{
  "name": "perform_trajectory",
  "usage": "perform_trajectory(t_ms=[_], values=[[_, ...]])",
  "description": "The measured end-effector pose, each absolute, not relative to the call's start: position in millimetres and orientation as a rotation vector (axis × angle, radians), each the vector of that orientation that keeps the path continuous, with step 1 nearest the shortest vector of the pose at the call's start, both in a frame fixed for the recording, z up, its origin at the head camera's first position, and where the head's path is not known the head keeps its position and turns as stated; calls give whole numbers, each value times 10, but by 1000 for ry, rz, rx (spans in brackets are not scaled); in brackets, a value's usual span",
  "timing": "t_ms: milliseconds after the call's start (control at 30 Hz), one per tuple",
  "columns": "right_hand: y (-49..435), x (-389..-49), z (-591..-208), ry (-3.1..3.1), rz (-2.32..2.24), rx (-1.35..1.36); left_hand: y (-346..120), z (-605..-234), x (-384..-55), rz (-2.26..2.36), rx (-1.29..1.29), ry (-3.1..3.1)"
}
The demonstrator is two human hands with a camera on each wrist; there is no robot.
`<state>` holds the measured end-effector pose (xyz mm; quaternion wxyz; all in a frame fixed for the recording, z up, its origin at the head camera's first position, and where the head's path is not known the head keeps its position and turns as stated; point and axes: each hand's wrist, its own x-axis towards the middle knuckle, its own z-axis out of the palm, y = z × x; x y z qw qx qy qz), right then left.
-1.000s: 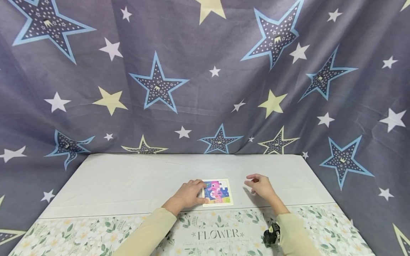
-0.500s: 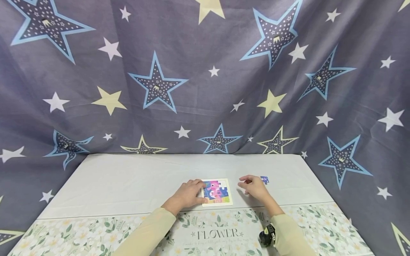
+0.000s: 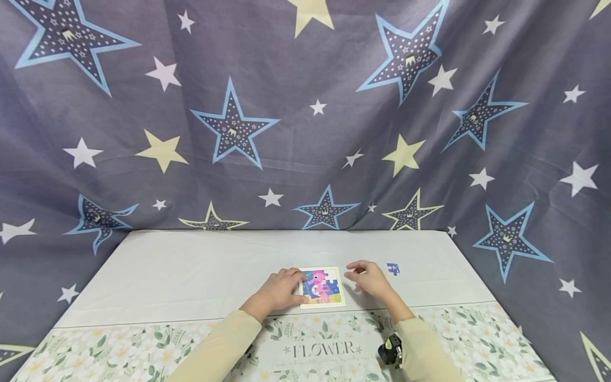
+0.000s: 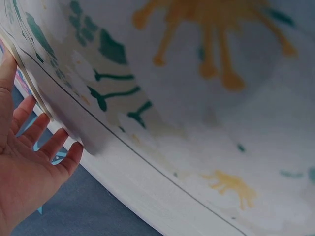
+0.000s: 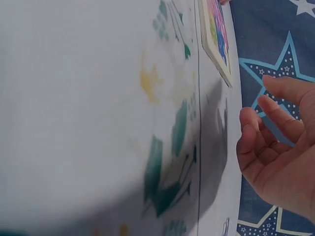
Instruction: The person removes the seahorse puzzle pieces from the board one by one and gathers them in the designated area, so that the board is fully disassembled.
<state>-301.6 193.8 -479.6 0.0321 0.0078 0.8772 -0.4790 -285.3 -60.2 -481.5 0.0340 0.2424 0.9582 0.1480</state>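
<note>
A small square jigsaw puzzle (image 3: 321, 306) with a pale frame lies on the table, picturing a pink seahorse. A white gap shows at its upper right. At its left edge my left hand (image 3: 279, 291) rests with thumb and index finger on the frame; in the left wrist view its other fingers stretch loosely along the edge. Just right of the frame hovers my right hand (image 3: 369, 278), fingers loosely bent. Nothing shows between these fingers (image 5: 278, 118) in the right wrist view. A loose blue puzzle piece (image 3: 393, 269) lies on the table behind and right of that hand.
White cloth (image 3: 200, 270) covers the back of the table, and a floral strip (image 3: 143, 345) with "FLOWER" lettering runs along the front. A grey star-patterned curtain (image 3: 286, 95) hangs behind and at both sides. A black wrist device (image 3: 390, 350) sits at the right sleeve.
My right hand has moved left towards the puzzle, uncovering the loose blue piece. My left hand stays at the frame's left edge, and the puzzle has kept its place.
</note>
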Motion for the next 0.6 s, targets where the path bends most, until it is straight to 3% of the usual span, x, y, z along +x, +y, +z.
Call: perform_trajectory(t_ms=[600], values=[[1672, -3013, -4827, 2682, -1433, -56, -599, -4841, -2864, 453, 729, 2937]])
